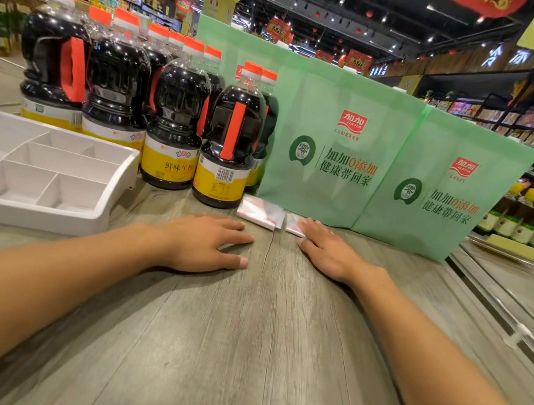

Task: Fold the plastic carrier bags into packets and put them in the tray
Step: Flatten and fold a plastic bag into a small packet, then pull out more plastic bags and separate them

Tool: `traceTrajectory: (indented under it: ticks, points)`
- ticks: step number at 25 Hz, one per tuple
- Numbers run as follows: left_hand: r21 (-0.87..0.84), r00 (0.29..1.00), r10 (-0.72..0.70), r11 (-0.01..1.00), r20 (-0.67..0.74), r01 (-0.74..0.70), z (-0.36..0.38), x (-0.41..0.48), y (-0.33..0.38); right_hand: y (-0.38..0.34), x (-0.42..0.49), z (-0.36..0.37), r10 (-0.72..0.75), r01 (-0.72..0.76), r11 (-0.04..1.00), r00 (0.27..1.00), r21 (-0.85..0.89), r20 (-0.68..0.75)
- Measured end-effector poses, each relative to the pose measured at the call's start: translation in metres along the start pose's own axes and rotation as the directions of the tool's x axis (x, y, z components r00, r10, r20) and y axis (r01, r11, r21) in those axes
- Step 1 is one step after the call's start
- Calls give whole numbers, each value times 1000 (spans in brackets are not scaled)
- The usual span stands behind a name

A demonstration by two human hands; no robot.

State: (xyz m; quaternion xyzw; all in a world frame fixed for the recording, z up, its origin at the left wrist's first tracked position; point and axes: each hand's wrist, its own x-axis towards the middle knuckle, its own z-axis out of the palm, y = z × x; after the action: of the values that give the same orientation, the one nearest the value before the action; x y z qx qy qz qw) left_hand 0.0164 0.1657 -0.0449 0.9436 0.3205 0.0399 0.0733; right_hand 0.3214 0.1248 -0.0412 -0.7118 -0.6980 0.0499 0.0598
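Note:
Two flat folded plastic carrier bags lie side by side on the wooden table in front of the green bags: one (260,213) to the left, the other (294,224) partly under my fingertips. My right hand (329,251) rests palm down with its fingers touching that right bag. My left hand (207,243) lies flat on the bare table, fingers spread, holding nothing. The white tray (31,215) with several compartments sits at the left; its compartments show nothing inside.
Several dark soy sauce bottles (176,112) with orange caps stand behind the tray and the folded bags. Two upright green paper bags (336,143) stand at the back right. The table's right edge (498,316) runs diagonally past my right arm.

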Motion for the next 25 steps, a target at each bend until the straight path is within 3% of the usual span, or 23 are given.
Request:
traceTrajectory:
  ticks: [4, 10, 17, 25]
  points:
    - [-10, 1000, -3, 1000, -1, 3, -1, -3, 3, -1, -3, 1, 20, -20, 1000, 999, 7, 41]
    - [-5, 996, 28, 1000, -90, -28, -25, -29, 26, -25, -57, -25, -7, 3, 1000, 990, -30, -139]
    - [9, 983, 61, 998, -173, -60, -61, -118, 89, -80, -201, -64, -30, 18, 998, 979, -59, -201]
    - [89, 971, 57, 995, -233, -37, -64, -223, 174, -116, -379, -56, 10, -35, 993, 979, -117, -205]
